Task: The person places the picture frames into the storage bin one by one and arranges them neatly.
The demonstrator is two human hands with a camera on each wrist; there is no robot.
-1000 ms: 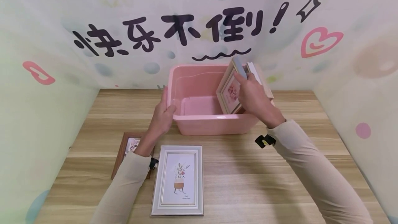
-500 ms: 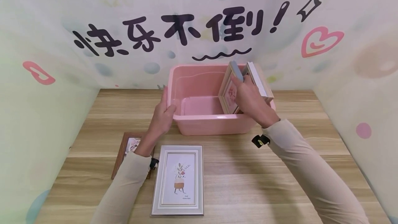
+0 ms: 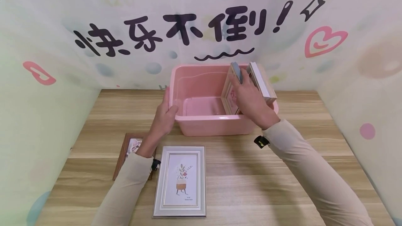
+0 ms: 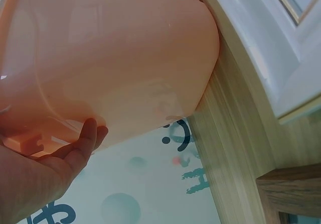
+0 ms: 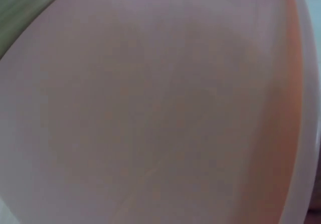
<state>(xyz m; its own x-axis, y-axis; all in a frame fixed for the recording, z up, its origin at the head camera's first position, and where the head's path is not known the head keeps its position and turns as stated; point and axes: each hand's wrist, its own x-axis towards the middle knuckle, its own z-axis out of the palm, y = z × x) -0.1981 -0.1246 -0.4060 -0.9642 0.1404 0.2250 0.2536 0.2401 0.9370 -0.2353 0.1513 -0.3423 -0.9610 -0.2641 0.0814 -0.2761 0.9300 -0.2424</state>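
Note:
A pink plastic basin (image 3: 216,127) stands on the table. My left hand (image 3: 164,116) grips its left rim, the thumb inside; in the left wrist view the fingers (image 4: 88,132) lie against the outer wall. Inside the basin's right end, a picture frame (image 3: 230,95) with a pink flower print and grey-blue edge stands leaning. My right hand (image 3: 252,102) holds it at the upper edge, thumb on the front side and fingers behind, partly hidden. More frames (image 3: 260,81), one white-edged, stand just right of that hand. The basin's wall (image 5: 150,103) fills the right wrist view.
On the table (image 3: 251,187) in front lies a white picture frame (image 3: 201,184) with a potted-plant print. A brown wooden frame (image 3: 123,158) lies left of it, partly under the left forearm. A printed cloth wall (image 3: 141,69) rises behind the basin.
The flower-print frame has shifted slightly right and stands steeper, closer to the other frames. My right hand has moved a little left and changed its finger position. The left hand stays on the rim.

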